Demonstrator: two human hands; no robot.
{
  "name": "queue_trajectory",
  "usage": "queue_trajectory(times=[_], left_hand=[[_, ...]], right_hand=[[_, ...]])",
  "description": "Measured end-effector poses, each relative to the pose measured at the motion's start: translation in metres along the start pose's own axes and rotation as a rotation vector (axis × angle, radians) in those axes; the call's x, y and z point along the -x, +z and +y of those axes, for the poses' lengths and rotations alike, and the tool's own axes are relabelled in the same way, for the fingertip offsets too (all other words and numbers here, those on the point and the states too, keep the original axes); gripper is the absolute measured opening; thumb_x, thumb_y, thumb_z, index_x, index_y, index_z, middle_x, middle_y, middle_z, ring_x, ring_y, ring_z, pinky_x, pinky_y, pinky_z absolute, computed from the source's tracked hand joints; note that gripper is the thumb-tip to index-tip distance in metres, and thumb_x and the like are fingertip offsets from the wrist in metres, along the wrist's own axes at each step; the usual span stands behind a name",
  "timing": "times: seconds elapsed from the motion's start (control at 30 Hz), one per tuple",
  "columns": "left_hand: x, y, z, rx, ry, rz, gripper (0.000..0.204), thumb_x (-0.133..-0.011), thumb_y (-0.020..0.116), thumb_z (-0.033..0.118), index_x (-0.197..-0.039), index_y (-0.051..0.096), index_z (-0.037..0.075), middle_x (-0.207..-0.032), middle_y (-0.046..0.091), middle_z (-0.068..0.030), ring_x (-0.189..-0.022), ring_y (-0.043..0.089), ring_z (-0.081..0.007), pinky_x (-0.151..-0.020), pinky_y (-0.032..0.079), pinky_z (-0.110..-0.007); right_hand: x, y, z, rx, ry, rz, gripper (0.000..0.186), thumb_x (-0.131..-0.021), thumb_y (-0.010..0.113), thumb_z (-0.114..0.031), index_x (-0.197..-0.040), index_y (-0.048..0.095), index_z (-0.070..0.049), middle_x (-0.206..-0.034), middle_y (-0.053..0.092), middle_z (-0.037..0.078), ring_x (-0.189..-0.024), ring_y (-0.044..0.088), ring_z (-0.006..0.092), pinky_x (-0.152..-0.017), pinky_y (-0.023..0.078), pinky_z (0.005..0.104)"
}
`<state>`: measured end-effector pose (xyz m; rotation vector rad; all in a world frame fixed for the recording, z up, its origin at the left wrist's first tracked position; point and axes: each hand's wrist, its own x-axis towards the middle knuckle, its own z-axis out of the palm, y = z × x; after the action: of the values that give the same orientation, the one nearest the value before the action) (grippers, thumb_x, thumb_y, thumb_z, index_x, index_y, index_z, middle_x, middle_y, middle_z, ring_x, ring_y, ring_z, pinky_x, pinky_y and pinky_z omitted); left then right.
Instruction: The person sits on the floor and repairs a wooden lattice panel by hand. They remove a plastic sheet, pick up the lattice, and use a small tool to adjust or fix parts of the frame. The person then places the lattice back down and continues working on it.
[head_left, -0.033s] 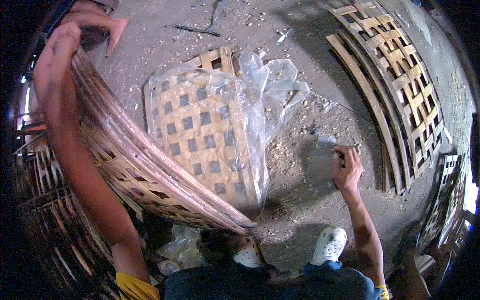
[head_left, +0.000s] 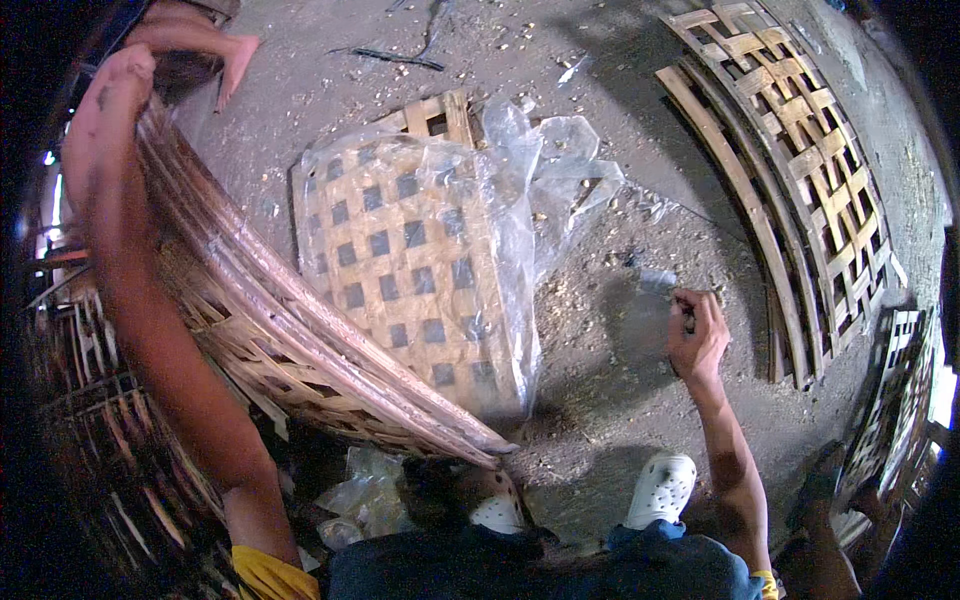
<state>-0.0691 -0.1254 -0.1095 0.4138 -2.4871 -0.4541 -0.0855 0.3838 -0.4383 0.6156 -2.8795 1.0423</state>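
One-handed, clamps the left hand (head_left: 118,88) on the upper end of a stack of curved woven lattice panels (head_left: 300,312), slanting rightward and down from that grip; holds the right hand (head_left: 700,335) half-curled, cannot tell whether around anything, with a plastic-covered lattice panel (head_left: 405,285) to its left

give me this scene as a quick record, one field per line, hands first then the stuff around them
left hand: left hand at the upper end of the slanting lattice stack; exact grip unclear
right hand: right hand with fingers curled, over the floor; anything held is too blurred to tell
centre: lattice panel with clear plastic partly over it
far right: curved lattice panels
feet: white clogs
floor: grey, strewn with pale bits
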Motion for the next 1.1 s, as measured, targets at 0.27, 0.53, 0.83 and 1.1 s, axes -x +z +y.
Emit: queue_trajectory(times=[0.27,0.53,0.83,1.1], left_hand=[[0.017,-0.039,0.014,0.037,0.139,0.128,0.042,-0.098,0.059,0.027,-0.121,0.067,-0.006,-0.117,0.066,-0.0061,-0.114,0.057,-0.0164,-0.106,0.038,-0.030],[0.025,-0.041,0.026,0.185,0.117,0.169,0.038,-0.097,0.061,0.021,-0.120,0.067,-0.008,-0.118,0.068,-0.0101,-0.115,0.059,-0.0194,-0.107,0.039,-0.031],[0.027,-0.013,0.032,0.194,0.220,0.123,0.027,-0.090,0.063,0.023,-0.102,0.069,0.000,-0.098,0.068,-0.0084,-0.092,0.062,-0.0202,-0.086,0.046,-0.033],[0.029,0.058,0.058,0.214,0.099,0.054,0.015,-0.089,0.060,0.016,-0.086,0.065,0.002,-0.072,0.064,-0.0045,-0.067,0.058,-0.0139,-0.063,0.047,-0.031]], right_hand=[[-0.021,-0.001,-0.048,-0.119,-0.062,-0.010,0.032,-0.084,0.067,0.000,-0.115,0.064,-0.006,-0.112,0.063,0.017,-0.102,0.065,0.0389,-0.085,0.055,0.0449],[-0.035,0.072,-0.138,-0.077,-0.335,-0.459,0.059,-0.086,0.073,-0.017,-0.139,0.050,-0.003,-0.135,0.052,0.021,-0.121,0.052,0.0405,-0.102,0.046,0.0512],[-0.056,0.114,-0.160,-0.152,-0.340,-0.360,0.060,-0.085,0.069,-0.018,-0.139,0.050,-0.001,-0.139,0.052,0.020,-0.118,0.054,0.0402,-0.104,0.045,0.0507],[-0.058,0.102,-0.144,-0.171,-0.353,-0.323,0.059,-0.087,0.067,-0.017,-0.141,0.050,-0.003,-0.145,0.051,0.017,-0.124,0.053,0.0380,-0.105,0.045,0.0504]])
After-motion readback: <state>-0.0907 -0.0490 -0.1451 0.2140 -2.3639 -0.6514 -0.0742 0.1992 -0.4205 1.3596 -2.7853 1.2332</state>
